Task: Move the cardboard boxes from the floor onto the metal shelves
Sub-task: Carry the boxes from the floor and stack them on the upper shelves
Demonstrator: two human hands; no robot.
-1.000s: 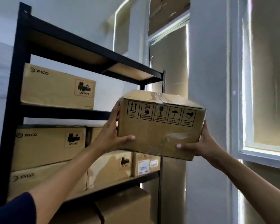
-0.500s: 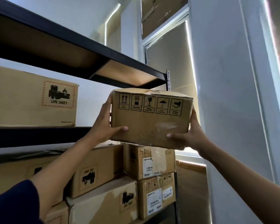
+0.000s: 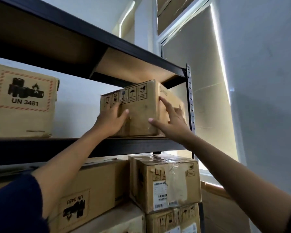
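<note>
A small cardboard box [image 3: 141,105] with handling symbols along its top edge sits on the upper shelf of the black metal shelves [image 3: 124,146], at the right end beside the upright post. My left hand [image 3: 112,121] lies flat against the box's front face, fingers straight. My right hand [image 3: 170,121] touches the box's right front corner with spread, straight fingers, thumb on the front face. The box is turned at an angle to the shelf edge.
A large box marked UN 3481 [image 3: 22,101] stands on the same shelf at the left, with a gap between the two. Stacked boxes [image 3: 166,184] fill the shelf below. Another shelf board [image 3: 133,68] hangs close above. A window and white wall are at the right.
The box was carried in the air in both hands; it now rests on the upper shelf, turned, and both hands have let go and press against it. The camera came closer.
</note>
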